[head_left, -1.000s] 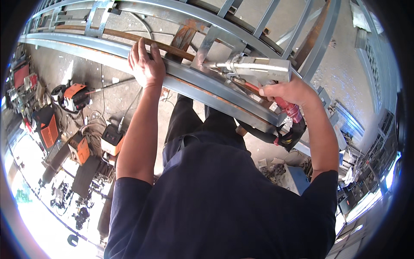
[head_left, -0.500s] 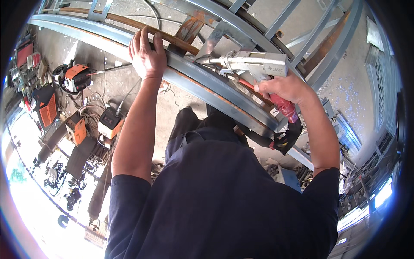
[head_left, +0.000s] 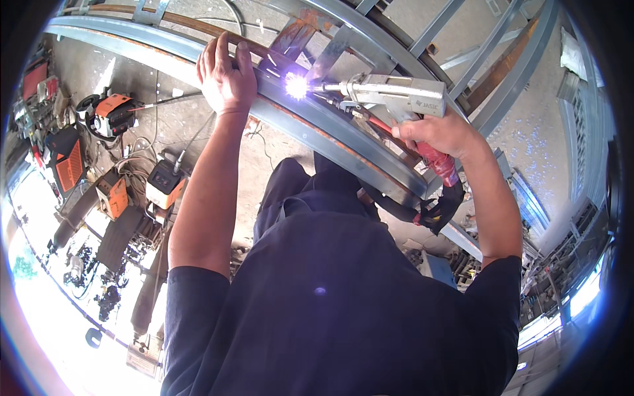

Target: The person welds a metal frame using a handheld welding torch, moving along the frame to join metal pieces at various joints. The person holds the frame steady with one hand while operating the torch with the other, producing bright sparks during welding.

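Observation:
My right hand (head_left: pixel 444 136) is wrapped round the red-taped grip of a silver welding gun (head_left: pixel 393 91). The gun's nozzle points left, and a bright white-violet flash (head_left: pixel 296 86) glares at its tip, hiding the exact spot it meets. That flash sits along the far edge of a long grey steel beam (head_left: pixel 350 132), close to a crosspiece joint. Flat on the same beam, to the left of the flash, rests my left hand (head_left: pixel 226 79), fingers stretched out and thumb apart, holding nothing. A black-wrapped cable (head_left: pixel 444 210) hangs from the gun's grip.
Beyond the beam lies a steel framework (head_left: pixel 489 66) with several bars, some rusty. Orange-and-black machines (head_left: pixel 117 117) and an orange-and-white unit (head_left: pixel 164 185) stand on the floor at left, among loose cables. Metal stock (head_left: pixel 528 201) is stacked at right.
A bright flash has appeared at the welding gun's tip, where there was none. The gun has shifted slightly right. My left hand stays on the beam.

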Action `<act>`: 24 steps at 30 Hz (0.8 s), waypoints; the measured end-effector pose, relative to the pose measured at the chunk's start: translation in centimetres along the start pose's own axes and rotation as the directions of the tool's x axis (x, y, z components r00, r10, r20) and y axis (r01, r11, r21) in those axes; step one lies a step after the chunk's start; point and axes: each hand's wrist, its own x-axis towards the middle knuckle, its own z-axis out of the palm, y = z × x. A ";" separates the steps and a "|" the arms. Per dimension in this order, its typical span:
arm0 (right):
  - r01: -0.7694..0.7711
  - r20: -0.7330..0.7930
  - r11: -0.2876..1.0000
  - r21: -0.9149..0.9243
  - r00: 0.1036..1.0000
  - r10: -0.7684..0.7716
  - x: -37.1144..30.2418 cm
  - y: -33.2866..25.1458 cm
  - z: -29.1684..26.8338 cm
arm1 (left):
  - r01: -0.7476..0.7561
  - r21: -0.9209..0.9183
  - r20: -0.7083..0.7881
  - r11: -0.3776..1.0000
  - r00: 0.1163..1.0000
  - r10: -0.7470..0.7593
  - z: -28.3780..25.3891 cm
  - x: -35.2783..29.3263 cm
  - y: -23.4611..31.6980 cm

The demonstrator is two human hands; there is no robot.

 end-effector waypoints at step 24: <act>-0.091 -0.020 0.995 -0.045 0.996 0.090 -0.7 -0.1 -0.4 | -0.008 0.008 -0.014 1.000 1.000 0.008 0.0 -0.1 -0.3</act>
